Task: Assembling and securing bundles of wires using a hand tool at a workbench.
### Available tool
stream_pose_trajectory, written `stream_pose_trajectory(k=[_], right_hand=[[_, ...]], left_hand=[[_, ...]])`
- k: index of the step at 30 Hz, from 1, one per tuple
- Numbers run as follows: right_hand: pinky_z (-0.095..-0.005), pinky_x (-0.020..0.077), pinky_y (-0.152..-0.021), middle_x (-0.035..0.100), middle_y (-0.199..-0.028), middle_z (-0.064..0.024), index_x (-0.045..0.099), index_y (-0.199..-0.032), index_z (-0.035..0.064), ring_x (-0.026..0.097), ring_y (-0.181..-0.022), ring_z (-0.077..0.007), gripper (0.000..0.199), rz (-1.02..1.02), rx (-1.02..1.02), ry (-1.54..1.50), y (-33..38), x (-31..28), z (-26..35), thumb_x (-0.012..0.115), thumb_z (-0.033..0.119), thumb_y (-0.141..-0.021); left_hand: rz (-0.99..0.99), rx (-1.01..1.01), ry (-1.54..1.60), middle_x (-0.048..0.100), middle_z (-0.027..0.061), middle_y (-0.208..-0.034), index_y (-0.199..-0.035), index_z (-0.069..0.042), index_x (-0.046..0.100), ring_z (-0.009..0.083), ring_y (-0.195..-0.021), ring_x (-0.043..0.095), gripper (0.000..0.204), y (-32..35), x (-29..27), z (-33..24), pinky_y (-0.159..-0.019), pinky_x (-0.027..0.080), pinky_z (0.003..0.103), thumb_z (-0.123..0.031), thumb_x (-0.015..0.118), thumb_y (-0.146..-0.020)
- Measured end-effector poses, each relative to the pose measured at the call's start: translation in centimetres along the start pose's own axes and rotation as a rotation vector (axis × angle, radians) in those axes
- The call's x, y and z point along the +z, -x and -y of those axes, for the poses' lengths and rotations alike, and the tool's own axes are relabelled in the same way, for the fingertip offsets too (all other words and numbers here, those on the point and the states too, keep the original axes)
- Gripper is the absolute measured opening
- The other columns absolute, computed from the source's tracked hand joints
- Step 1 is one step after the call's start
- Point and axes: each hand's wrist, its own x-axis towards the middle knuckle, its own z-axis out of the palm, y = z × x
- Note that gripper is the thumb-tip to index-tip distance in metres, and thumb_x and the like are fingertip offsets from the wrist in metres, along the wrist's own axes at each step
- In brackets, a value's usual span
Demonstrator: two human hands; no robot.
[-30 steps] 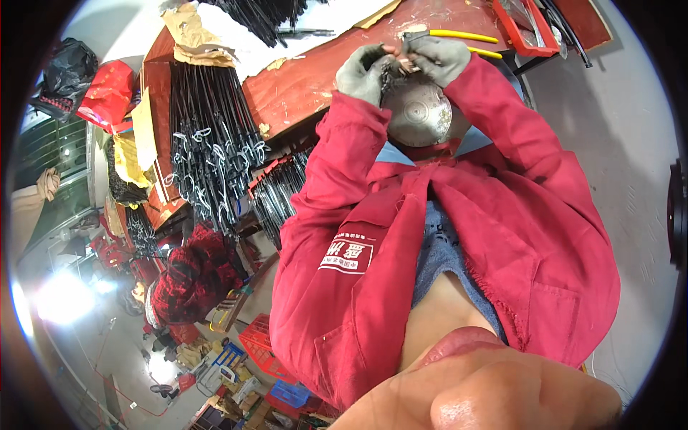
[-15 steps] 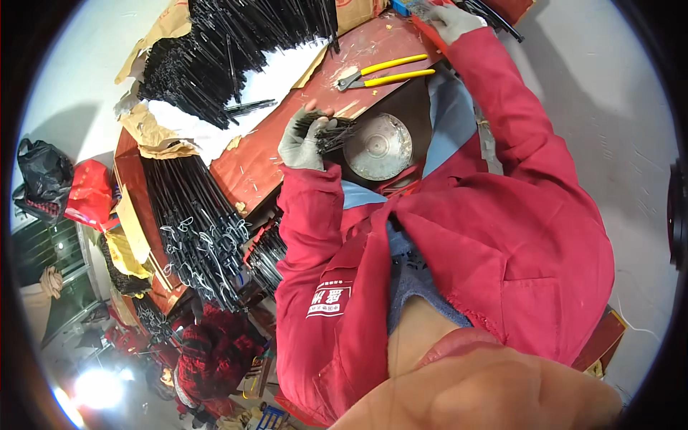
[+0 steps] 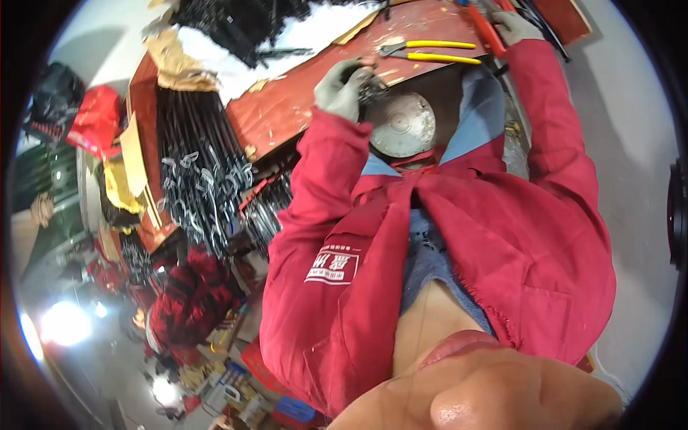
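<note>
My left hand (image 3: pixel 342 89), in a grey glove with bare fingertips, is closed round a small bunch of thin black sticks (image 3: pixel 374 90). It hovers just above a round grey metal disc (image 3: pixel 403 125) at the table's near edge. At the upper right, my gloved right hand (image 3: pixel 519 29) is closed beside a long red bar (image 3: pixel 487 30). What its fingers grip is hard to make out. Between the hands, cutting pliers with yellow handles (image 3: pixel 441 45) lie on the reddish-brown table (image 3: pixel 276 118).
Many black rods (image 3: pixel 236 21) lie on white paper at the far left. More rods with pale ties (image 3: pixel 197 143) hang over the table's left side. Red (image 3: pixel 97 118) and black bags (image 3: pixel 57 93) are further left. Someone in red-and-black clothing (image 3: pixel 190 304) is at the lower left.
The whole view has shifted, so the table and both hands appear further right and slightly higher. My left hand still holds the bunch, now turned more end-on. The pliers still lie on the table.
</note>
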Motion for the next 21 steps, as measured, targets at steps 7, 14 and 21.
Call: stream_pose_trajectory(k=[7, 14, 21], right_hand=[[-0.0263, 0.0459, -0.075, 0.06, -0.099, -0.003, 0.059, -0.1, 0.0102, 0.058, -0.083, -0.0219, 0.02, -0.008, 0.133, -0.014, 0.3, 1.2, -0.7, 0.052, 0.013, -0.082], [-0.0204, 0.0462, -0.066, 0.061, -0.091, -0.0082, 0.059, -0.097, 0.0032, 0.057, -0.074, -0.0146, 0.028, -0.36, -0.146, -0.841, 3.0, -4.2, 15.8, 0.059, -0.007, -0.072], [-0.0178, 0.0386, -0.052, 0.057, -0.088, -0.0051, 0.062, -0.093, 0.0041, 0.051, -0.064, -0.0105, 0.026, -0.262, -0.375, -0.802, 3.2, -7.2, 22.0, 0.059, -0.007, -0.07]], left_hand=[[0.031, -0.083, 0.313, 0.063, 0.0153, -0.086, -0.092, 0.004, 0.056, 0.0165, -0.07, 0.058, 0.016, 0.4, 0.9, -0.8, -0.064, 0.05, 0.022, 0.006, 0.056, -0.076], [0.024, -0.018, 0.237, 0.063, 0.0152, -0.086, -0.089, 0.002, 0.058, 0.0203, -0.077, 0.062, 0.012, 1.0, 0.8, -0.2, -0.066, 0.052, 0.024, 0.001, 0.058, -0.077], [0.05, 0.014, 0.186, 0.063, 0.0136, -0.084, -0.09, 0.002, 0.058, 0.0212, -0.077, 0.062, 0.013, 0.8, 0.7, 0.4, -0.069, 0.049, 0.024, 0.004, 0.057, -0.077]])
